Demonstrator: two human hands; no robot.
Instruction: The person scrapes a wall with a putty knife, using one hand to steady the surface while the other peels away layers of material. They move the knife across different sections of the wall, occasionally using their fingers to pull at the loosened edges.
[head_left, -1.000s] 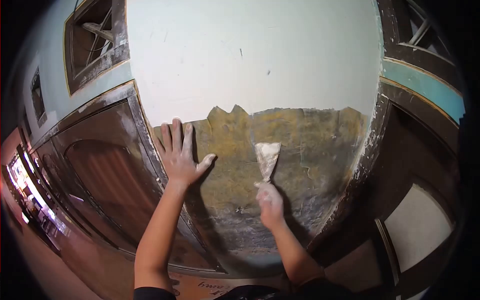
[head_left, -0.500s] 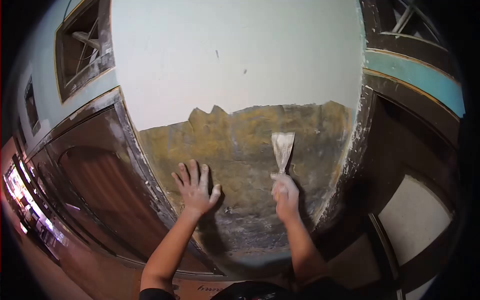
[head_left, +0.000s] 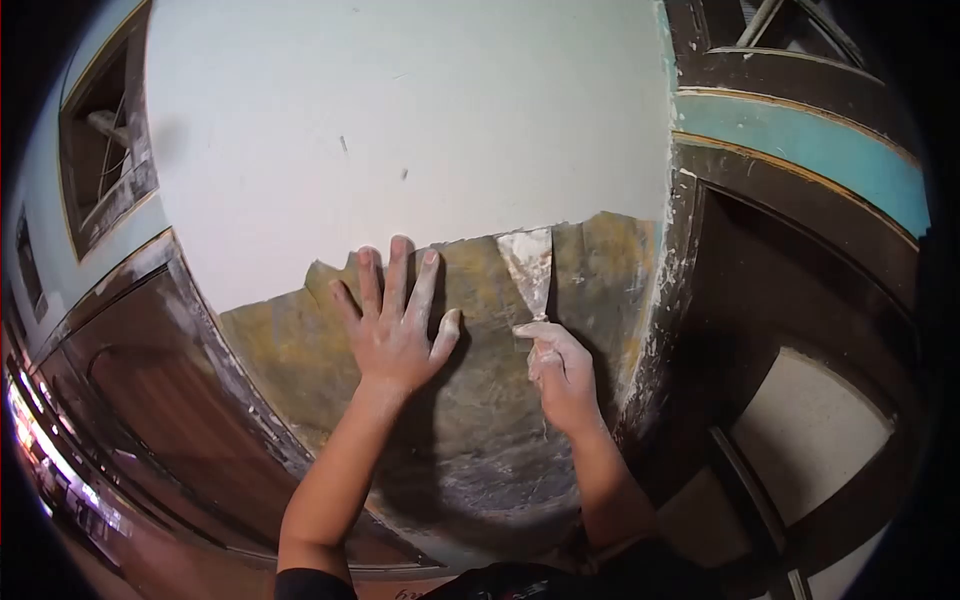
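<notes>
The right hand (head_left: 567, 382) gripped the light-looking, probably springy scraper (head_left: 530, 265) near its neck, a sound hold; the left hand's (head_left: 392, 352) fingers lay spread on the wall (head_left: 270, 355).

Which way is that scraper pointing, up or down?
Up. The scraper has its wide blade above the right hand gripping it, with the edge near where the pale wall meets the darker patch.

Dim indoor light lay over the scene, palest on the upper wall (head_left: 420, 110). At the far left a bright opening (head_left: 45, 440) glared, washed out with a violet tint. Soft shadows fell right of both hands, and the right side sank into darkness. Wide-angle distortion bent the edges, and black corners framed the view.
</notes>
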